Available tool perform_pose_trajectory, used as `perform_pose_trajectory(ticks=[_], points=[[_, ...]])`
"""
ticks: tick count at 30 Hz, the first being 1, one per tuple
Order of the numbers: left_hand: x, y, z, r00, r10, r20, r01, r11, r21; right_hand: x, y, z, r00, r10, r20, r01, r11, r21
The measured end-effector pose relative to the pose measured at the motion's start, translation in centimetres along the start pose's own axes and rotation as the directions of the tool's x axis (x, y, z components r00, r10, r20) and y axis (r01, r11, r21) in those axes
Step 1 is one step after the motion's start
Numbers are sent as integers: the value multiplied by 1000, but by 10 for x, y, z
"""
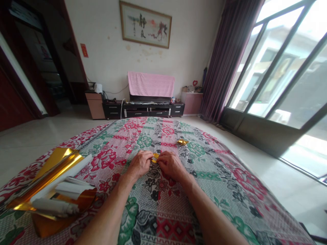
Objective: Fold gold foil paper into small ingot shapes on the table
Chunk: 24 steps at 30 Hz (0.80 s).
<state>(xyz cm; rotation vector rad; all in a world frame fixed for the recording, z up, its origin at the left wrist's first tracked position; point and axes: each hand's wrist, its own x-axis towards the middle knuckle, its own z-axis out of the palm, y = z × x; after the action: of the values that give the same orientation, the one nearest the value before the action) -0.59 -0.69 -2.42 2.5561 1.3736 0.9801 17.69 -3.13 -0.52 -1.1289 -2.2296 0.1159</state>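
Observation:
Between my two hands is a small piece of gold foil paper (155,158), partly folded, with a pale patch showing in its middle. My left hand (140,163) pinches its left side, fingers closed. The right side is held in the closed fingers of my right hand (170,164). Both hands rest low over the flowered tablecloth (212,204). A little beyond my right hand lies a folded gold paper shape (182,142), touched by neither hand. My fingers hide the edges of the piece I hold.
At the left of the table lie sheets of gold foil paper (58,166), partly rolled, with several white paper rolls (55,206). Across the room a low black cabinet (145,110) carries something draped in a pink cloth (151,84). Large windows (281,68) stand at the right.

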Motion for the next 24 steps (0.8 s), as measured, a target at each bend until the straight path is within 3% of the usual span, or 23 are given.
perform_pose_trajectory(ticks=[6, 14, 19, 24], points=[[1, 0, 2, 1000, 10, -19, -10, 1000, -2, 5, -2, 0, 993, 105, 57, -105, 994, -2], [1, 3, 2, 996, 43, -74, -41, 999, 26, 6, -8, 1, 986, 160, 49, -158, 987, -32], [2, 2, 2, 997, 37, -62, -37, 999, 1, 9, -18, 2, 961, 269, 63, -261, 959, -108], [2, -1, 1, 998, 33, -50, -35, 999, -39, 9, -20, 6, 965, 254, 59, -241, 956, -169]])
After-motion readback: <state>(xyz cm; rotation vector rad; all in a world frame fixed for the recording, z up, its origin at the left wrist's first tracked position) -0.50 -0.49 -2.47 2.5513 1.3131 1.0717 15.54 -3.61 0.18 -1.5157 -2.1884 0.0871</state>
